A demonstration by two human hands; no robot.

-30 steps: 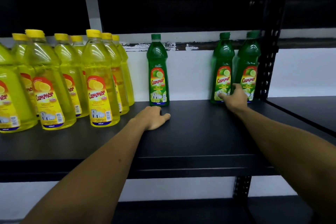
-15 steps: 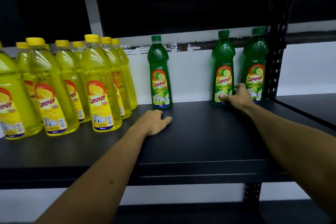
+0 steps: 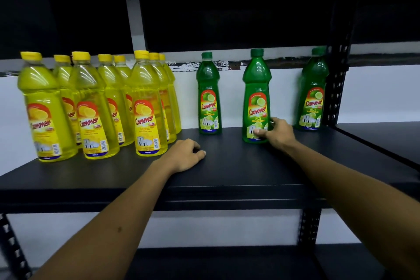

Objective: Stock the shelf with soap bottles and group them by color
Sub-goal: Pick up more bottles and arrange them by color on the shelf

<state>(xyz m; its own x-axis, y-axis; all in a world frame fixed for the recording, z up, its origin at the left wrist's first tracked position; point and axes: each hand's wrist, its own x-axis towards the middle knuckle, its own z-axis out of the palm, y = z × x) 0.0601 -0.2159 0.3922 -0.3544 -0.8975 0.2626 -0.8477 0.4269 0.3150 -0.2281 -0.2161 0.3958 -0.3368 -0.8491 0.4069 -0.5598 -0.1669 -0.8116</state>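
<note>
**Middle green bottle held at the shelf**

A black shelf point(image 3: 227, 179) is seen across the middle of the frame. On its left part a group of yellow bottles point(image 3: 145, 107) is packed close together, all upright, with yellow caps and red and yellow labels (the ones at the far left look blurred).

Three green bottles are stood on the right part of the shelf, well apart from each other. The left green bottle point(image 3: 208, 95) is placed at the back, near the white wall point(image 3: 284, 95) and just right of the yellow group. The right green bottle point(image 3: 312, 93) is placed at the back too, beside the black post point(image 3: 336, 88) with holes. The middle green bottle point(image 3: 256, 98) is set closer to the front than the other two and is upright.

The middle green bottle is gripped low down, at its label, by the right hand point(image 3: 278, 133); the fingers are curled round its lower right side and the thumb is pressed on the label.

The left hand point(image 3: 185, 154) is rested on the shelf in the middle of the frame, palm down, with loosely bent fingers. Nothing is held in it. It is close to the front yellow bottle, but whether they touch cannot be told.

A lower shelf point(image 3: 216, 263) is seen at the bottom of the frame.
</note>
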